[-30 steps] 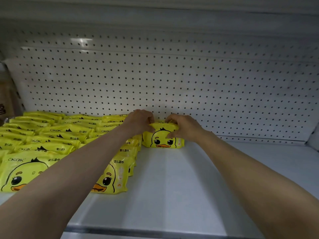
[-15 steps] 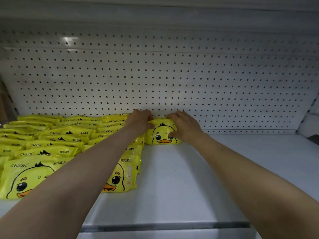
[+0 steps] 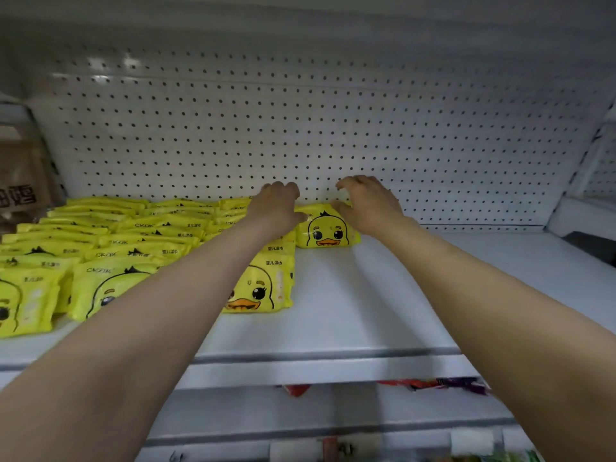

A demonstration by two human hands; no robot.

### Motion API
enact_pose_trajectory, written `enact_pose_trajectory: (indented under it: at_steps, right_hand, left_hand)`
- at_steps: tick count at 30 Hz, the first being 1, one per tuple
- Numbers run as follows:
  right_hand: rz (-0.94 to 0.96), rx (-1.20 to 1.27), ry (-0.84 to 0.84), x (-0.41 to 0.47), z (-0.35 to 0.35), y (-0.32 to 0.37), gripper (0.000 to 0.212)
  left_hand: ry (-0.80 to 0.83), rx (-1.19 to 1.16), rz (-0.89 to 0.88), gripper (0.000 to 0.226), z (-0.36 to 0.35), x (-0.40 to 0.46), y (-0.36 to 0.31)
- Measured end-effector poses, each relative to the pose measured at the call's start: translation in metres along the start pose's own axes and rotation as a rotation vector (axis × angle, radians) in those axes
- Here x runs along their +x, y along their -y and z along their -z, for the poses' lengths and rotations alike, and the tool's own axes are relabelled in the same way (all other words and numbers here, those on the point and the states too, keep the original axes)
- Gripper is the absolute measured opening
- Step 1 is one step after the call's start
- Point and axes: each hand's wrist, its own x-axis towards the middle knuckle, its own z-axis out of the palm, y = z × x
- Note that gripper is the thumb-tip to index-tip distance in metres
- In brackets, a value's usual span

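Fingers of our right hand arch loosely over the soft yellow duck-printed plastic wipes pack; our left hand curls, grip unclear. It looks light and squashy, so we'd take its ends.

Bare forearms lead to the bare left hand and right hand.

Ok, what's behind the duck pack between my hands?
White pegboard panel stands behind the duck pack. The left hand and right hand cover its top corners and what lies behind those.
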Motion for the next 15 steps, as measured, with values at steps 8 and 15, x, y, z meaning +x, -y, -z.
enact_pose_trajectory:
  at_steps: [8,15]
  right_hand:
    - [0.157,0.111,-0.054,-0.067,0.030,0.047,0.048]
    - [0.311,0.189,-0.011,-0.141,0.032,0.104,0.051]
  left_hand:
    - [-0.173,0.070,0.088,0.051,0.054,-0.120,0.011]
    - [-0.234,0.198,0.220,0.052,0.080,-0.249,0.016]
